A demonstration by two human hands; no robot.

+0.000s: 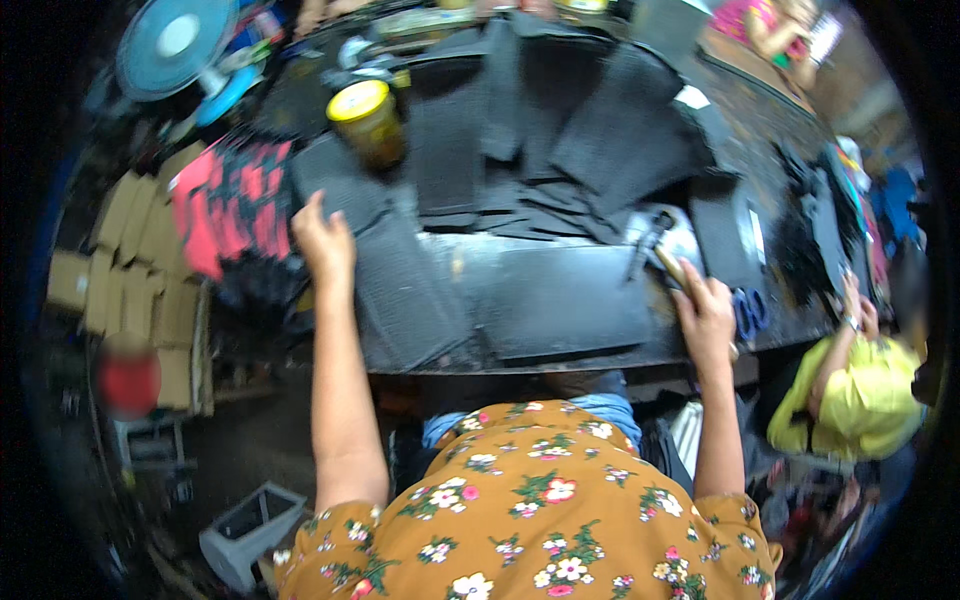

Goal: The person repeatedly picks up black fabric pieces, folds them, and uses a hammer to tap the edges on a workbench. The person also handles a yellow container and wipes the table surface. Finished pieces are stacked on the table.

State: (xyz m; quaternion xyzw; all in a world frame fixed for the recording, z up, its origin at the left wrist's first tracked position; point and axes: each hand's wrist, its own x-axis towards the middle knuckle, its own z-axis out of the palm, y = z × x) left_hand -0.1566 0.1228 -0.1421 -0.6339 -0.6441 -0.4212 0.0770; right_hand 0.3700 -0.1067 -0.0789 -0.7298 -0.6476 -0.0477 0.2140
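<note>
L hand (322, 240) flat, fingers apart on textured black sheet (400, 270) w/ thin, floppy look, best taken at edge; R hand (706, 312) clamped on wood-handled tool (668, 262) on worktop (560, 352).

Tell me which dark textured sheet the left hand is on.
The left hand rests on the dark textured sheet at the bench's left end, angled toward the near edge beside the red-and-black stack; the other sheets lie further right or behind.

I see a yellow-lidded jar (368, 120) near the bench's (560, 355) far left corner, a blue fan (178, 45) beyond it, cardboard boxes (130, 260) off the left edge, and a person in yellow (860, 395) past the right edge.
</note>
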